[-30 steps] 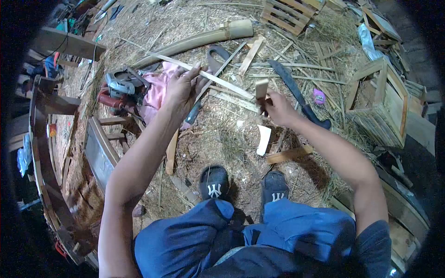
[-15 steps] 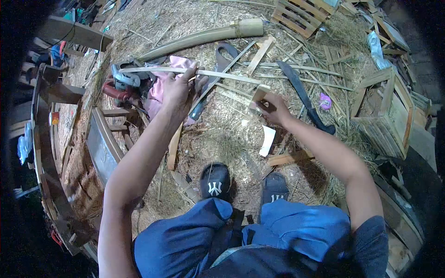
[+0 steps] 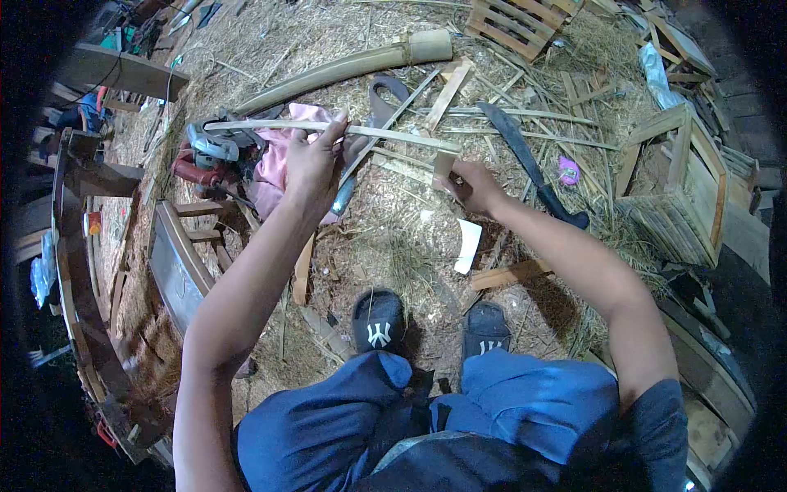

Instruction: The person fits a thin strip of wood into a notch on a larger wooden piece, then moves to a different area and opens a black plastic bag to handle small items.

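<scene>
Left hand [image 3: 311,160] pinches a long bamboo strip [image 3: 328,128] held level over the straw floor [image 3: 393,246] — right hand [image 3: 471,184] grips a small wooden block [image 3: 443,166] touching the strip's end

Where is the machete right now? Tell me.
The machete lies on the straw-covered ground, right of the right hand, between it and the wooden crate.

hands [image 3: 310,161]: 2 | machetes [image 3: 525,164]: 1 | crates [image 3: 676,184]: 2 | sandals [image 3: 379,321]: 2

Dim bluish light, fisheye edges (dark corners).
</scene>
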A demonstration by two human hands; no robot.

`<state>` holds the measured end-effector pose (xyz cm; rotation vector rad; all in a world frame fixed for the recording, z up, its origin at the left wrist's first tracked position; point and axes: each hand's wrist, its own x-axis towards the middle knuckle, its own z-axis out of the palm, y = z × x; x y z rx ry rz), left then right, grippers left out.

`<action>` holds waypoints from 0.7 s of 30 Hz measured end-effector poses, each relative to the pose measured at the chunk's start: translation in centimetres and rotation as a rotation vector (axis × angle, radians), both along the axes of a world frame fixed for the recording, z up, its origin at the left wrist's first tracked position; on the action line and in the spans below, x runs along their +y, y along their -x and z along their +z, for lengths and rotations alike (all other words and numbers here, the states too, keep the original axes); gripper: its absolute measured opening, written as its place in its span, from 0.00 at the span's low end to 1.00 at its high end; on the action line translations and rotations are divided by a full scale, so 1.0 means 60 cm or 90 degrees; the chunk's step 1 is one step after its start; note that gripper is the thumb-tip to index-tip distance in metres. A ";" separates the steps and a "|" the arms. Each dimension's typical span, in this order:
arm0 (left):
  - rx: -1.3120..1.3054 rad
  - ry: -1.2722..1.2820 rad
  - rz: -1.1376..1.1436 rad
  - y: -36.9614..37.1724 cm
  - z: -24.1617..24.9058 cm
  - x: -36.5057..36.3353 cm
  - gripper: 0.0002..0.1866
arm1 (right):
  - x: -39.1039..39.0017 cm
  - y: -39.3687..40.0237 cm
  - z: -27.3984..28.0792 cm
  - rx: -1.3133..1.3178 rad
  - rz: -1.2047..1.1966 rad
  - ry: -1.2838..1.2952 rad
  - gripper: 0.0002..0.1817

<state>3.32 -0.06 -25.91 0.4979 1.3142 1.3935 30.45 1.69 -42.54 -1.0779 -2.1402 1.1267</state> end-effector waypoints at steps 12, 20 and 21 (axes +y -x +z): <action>-0.052 0.050 0.024 -0.021 -0.047 -0.010 0.19 | 0.000 0.004 0.014 0.052 -0.009 0.176 0.15; -0.049 0.037 0.034 -0.034 -0.049 -0.008 0.19 | 0.003 0.003 0.015 0.054 0.026 0.078 0.14; -0.047 0.037 0.032 -0.034 -0.053 -0.007 0.19 | 0.003 0.004 0.008 0.054 0.027 0.079 0.14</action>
